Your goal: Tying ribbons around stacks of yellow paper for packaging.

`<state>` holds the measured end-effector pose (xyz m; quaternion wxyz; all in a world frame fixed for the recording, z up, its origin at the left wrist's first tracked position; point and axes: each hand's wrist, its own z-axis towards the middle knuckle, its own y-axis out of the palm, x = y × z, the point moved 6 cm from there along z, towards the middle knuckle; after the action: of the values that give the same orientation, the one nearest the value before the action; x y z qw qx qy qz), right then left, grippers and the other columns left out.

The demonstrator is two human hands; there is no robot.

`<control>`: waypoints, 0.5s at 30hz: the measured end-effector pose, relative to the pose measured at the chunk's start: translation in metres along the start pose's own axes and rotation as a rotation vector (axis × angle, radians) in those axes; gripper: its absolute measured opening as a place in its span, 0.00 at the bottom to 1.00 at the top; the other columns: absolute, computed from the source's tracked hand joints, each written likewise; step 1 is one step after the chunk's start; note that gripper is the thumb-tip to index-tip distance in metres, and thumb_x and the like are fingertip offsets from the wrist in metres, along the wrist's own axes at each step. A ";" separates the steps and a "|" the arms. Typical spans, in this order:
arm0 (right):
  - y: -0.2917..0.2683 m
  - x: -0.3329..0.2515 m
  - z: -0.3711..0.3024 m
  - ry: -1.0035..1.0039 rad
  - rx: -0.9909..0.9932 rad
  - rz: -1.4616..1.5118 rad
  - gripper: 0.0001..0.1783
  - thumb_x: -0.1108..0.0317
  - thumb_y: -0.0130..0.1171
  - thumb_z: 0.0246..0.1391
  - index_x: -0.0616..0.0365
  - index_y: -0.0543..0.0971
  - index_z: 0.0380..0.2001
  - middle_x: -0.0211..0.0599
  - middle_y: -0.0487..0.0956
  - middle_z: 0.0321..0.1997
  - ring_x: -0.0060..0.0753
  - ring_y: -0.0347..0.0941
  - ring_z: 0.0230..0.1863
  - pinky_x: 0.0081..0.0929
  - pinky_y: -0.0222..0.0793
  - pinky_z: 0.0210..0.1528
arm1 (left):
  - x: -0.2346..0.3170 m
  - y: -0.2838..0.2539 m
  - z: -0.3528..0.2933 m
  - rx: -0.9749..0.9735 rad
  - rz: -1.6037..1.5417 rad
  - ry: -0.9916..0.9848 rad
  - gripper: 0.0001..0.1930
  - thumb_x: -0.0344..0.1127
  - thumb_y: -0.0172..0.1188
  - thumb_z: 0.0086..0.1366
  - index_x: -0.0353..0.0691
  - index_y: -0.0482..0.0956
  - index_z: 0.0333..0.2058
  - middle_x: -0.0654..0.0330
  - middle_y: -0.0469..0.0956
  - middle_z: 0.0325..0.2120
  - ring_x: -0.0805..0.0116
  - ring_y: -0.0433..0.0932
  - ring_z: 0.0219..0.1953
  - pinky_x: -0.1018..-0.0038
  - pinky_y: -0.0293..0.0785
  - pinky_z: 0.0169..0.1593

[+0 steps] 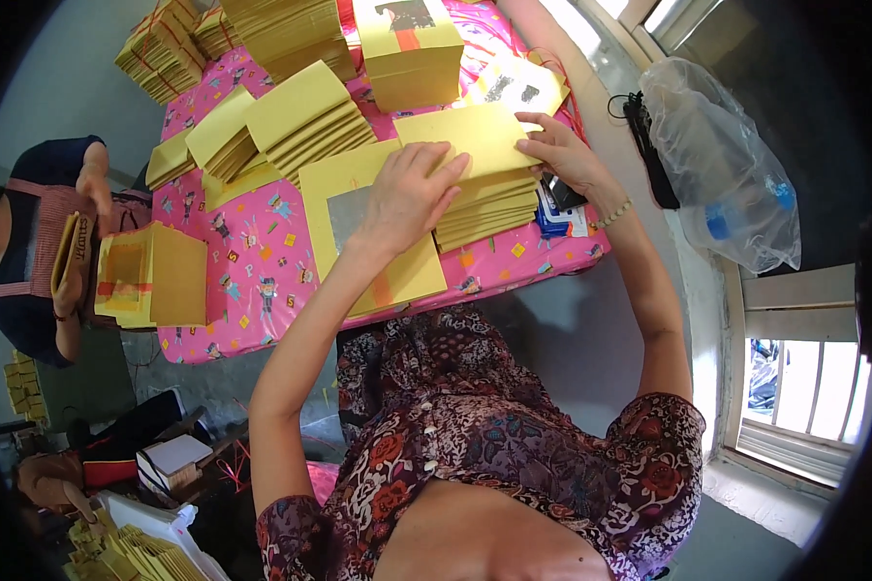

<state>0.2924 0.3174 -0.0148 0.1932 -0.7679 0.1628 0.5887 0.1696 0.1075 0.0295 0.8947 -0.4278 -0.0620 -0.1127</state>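
A stack of folded yellow paper bundles [489, 208] stands near the table's front edge; the paper looks like joss paper. My left hand [407, 194] lies over the stack's left side, fingers stretched out and the tips on the top bundle [470, 136]. At that bundle's right edge, my right hand [562, 157] pinches the paper between thumb and fingers. Partly under my left hand and wrist is a flat yellow sheet [407, 276] with a grey square and a reddish mark. Beneath my right wrist are a dark phone-like object and a blue-and-white packet [560, 218].
More yellow stacks [310, 121] cover the back and left of the pink patterned table [262, 290]. At the left a person [44, 223] in an apron holds yellow paper beside another block [155, 276]. A clear plastic bag [722, 160] hangs by the window wall.
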 end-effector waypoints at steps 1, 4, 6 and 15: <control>-0.005 0.008 -0.002 0.007 -0.003 -0.020 0.30 0.64 0.61 0.63 0.54 0.64 0.65 0.32 0.80 0.46 0.19 0.75 0.44 0.18 0.72 0.40 | 0.000 0.007 -0.001 -0.018 -0.044 0.004 0.22 0.31 0.67 0.57 0.46 0.79 0.52 0.55 0.76 0.46 0.53 0.75 0.49 0.59 0.73 0.52; -0.012 0.022 -0.005 0.001 0.018 -0.088 0.30 0.65 0.60 0.63 0.56 0.64 0.65 0.35 0.80 0.45 0.21 0.75 0.41 0.20 0.71 0.37 | 0.003 0.025 -0.008 -0.085 -0.053 0.025 0.20 0.31 0.66 0.58 0.45 0.79 0.51 0.55 0.77 0.45 0.54 0.75 0.49 0.60 0.73 0.51; -0.010 0.028 -0.006 -0.021 0.023 -0.236 0.31 0.65 0.60 0.63 0.58 0.63 0.66 0.34 0.79 0.41 0.20 0.75 0.37 0.19 0.71 0.34 | 0.003 0.034 -0.014 -0.125 -0.087 -0.005 0.20 0.31 0.66 0.58 0.45 0.79 0.50 0.56 0.77 0.45 0.54 0.76 0.48 0.60 0.73 0.50; 0.003 0.037 -0.018 -0.171 0.142 -0.675 0.34 0.66 0.62 0.55 0.64 0.64 0.63 0.49 0.81 0.39 0.40 0.77 0.31 0.36 0.72 0.36 | 0.007 0.051 -0.031 -0.248 -0.161 -0.071 0.17 0.29 0.65 0.55 0.42 0.79 0.46 0.57 0.79 0.39 0.57 0.78 0.41 0.63 0.76 0.44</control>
<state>0.3150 0.3053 -0.0465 0.4425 -0.7111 -0.0762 0.5410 0.1898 0.1137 -0.0267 0.8202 -0.5325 -0.1132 -0.1759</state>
